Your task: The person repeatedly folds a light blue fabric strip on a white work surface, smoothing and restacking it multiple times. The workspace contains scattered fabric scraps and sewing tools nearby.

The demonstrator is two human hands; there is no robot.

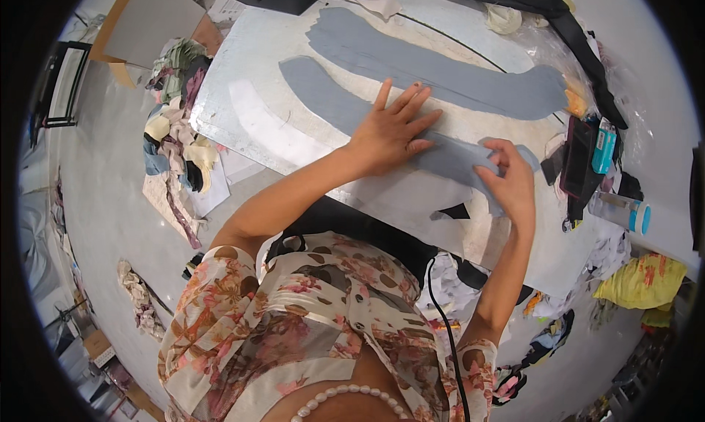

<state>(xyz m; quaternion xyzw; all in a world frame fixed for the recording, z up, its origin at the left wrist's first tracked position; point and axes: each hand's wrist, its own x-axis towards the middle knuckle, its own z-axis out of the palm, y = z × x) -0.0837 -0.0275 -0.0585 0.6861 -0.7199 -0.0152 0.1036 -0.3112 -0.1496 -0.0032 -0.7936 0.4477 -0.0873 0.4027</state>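
Note:
A curved strip of blue-grey fabric (pixel 323 95) lies across the light work table. My left hand (pixel 393 132) rests flat on its middle, fingers spread. Over the strip's right end is my right hand (pixel 509 174), thumb and forefinger bent with a gap between them; I see nothing held there. Whether its fingertips press the cloth I cannot tell. Farther back lies a wider, longer blue-grey fabric piece (pixel 440 73), slightly wrinkled and rough at its left end. To the left, a curved white strip (pixel 268 125) runs toward my left forearm.
At the table's right side are a dark phone-like slab (pixel 578 154), a small turquoise box (pixel 604 147) and a clear bottle with a blue cap (pixel 623 213). Black cloth (pixel 580 55) drapes the far edge. Fabric scraps (pixel 176 139) pile at the left; a yellow bag (pixel 641 281) sits lower right.

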